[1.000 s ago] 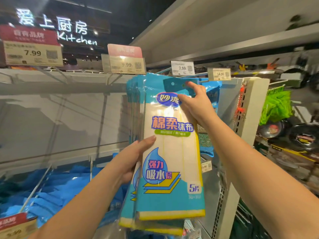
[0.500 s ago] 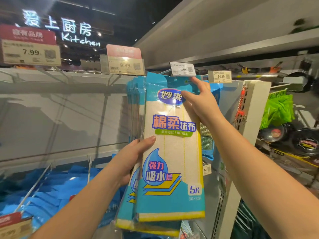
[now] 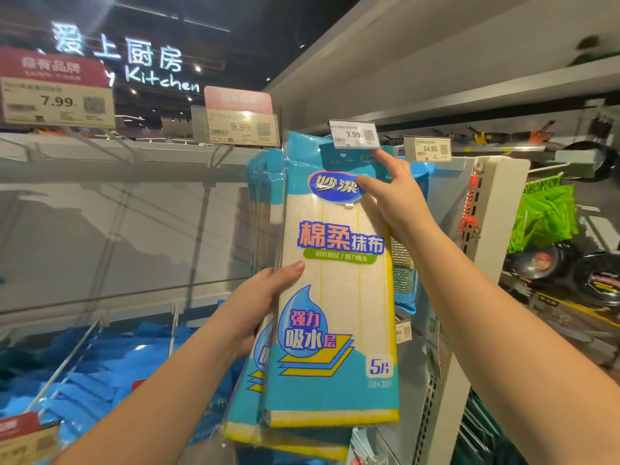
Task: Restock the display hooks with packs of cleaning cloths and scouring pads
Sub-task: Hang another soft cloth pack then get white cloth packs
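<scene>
Up at the peg hook under the 7.99 price tag (image 3: 354, 134), head view: cloth packs being hung.
Left hand (image 3: 258, 307) grips the cleaning-cloth packs (image 3: 335, 297) mid-edge; right hand (image 3: 392, 196) pinches the header, forefinger extended. Light, floppy, slick film: best held by the stiffer header.

Cloth pack (image 3: 335, 297) — turquoise, yellow-edged

The front pack (image 3: 335, 297) hid most of the packs behind (image 3: 265, 203) and the left hand's (image 3: 258, 307) fingers. The hook stayed hidden behind the 7.99 tag (image 3: 355, 134). Small print on the tags was unreadable.
</scene>
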The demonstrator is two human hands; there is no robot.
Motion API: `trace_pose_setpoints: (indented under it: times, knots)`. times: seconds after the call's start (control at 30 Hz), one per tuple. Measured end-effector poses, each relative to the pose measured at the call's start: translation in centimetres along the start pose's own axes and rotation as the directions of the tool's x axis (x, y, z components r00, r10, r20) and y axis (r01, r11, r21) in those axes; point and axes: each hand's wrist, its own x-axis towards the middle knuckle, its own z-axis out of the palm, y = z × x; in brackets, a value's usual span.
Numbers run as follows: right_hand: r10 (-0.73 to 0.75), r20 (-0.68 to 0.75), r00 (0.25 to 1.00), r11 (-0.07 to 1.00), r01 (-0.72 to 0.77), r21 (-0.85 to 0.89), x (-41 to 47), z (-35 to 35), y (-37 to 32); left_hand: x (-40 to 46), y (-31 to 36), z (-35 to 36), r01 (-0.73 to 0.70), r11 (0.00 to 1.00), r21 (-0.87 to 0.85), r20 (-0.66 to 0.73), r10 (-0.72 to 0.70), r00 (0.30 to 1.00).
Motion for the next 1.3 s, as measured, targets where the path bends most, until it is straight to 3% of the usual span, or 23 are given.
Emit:
trace_pose_setpoints:
  times: [0.37,0.7,0.87,1.0,1.3]
  knots:
    - [0.065,0.029,0.997,0.985,-0.060,-0.160,2.7,0.9,-0.1,1.1,0.6,-0.1,0.010,1.000,-0.023,0.057,-0.008,0.998]
    - [0.010,-0.069,0.998,0.967,-0.027,-0.251,0.0,2.6,2.3,3.2,0.5,-1.3,-0.005,0.999,-0.036,-0.093,0.001,0.996]
    - [0.121,0.006,0.993,0.942,-0.113,-0.316,-1.7,3.8,4.0,3.6,1.0,-2.2,-0.068,0.993,0.097,-0.159,0.083,0.984]
    - [0.154,0.057,0.986,0.945,-0.130,-0.301,-0.1,4.1,3.8,3.6,0.8,-4.1,-0.094,0.967,0.236,-0.280,0.160,0.946]
    - [0.165,0.070,0.984,0.922,-0.128,-0.366,2.6,5.6,5.9,-1.4,1.6,-10.9,-0.222,0.956,0.192,-0.497,0.290,0.818]
